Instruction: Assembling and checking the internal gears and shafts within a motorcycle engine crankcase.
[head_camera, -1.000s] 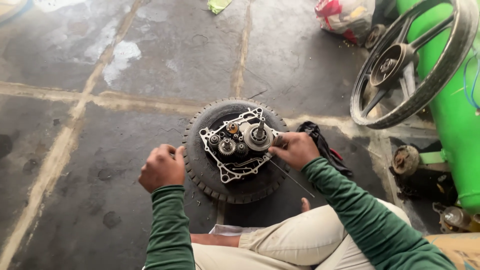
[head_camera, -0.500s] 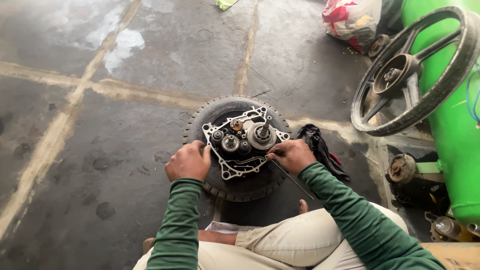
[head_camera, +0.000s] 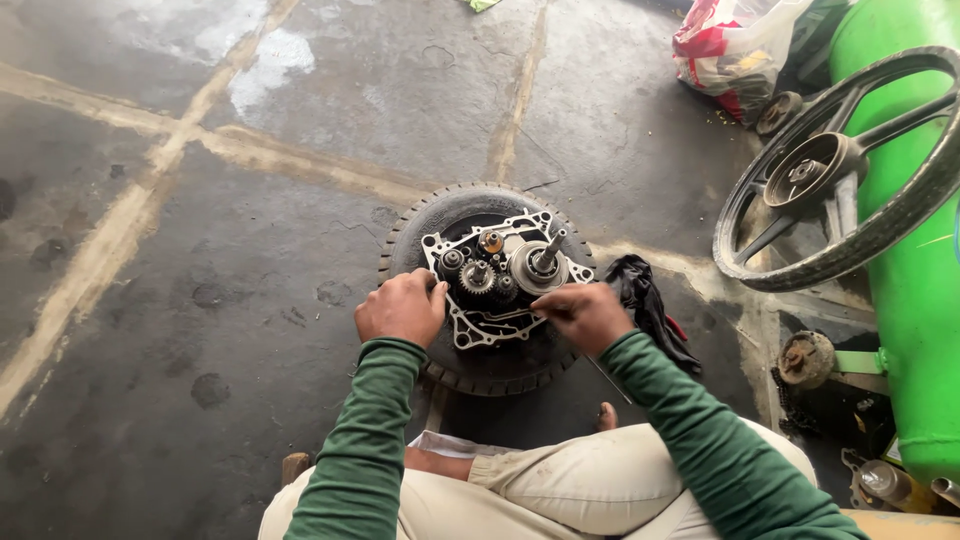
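We are sitting on the floor, working on the open gear case lying on a small tyre. Our left hand is gripping the tyre's left edge; our right hand is clamped on a thin tool. Shiny little gears are showing. Next, we think, steady hands are needed.

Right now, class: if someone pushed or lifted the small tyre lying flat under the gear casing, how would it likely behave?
The small tyre lies flat on the concrete floor, so it probably would not roll. Its knobbly rubber tread would likely grip and drag rather than slide. With the metal gear casing on top, it looks heavy for its size; both the left hand and right hand rest on it.
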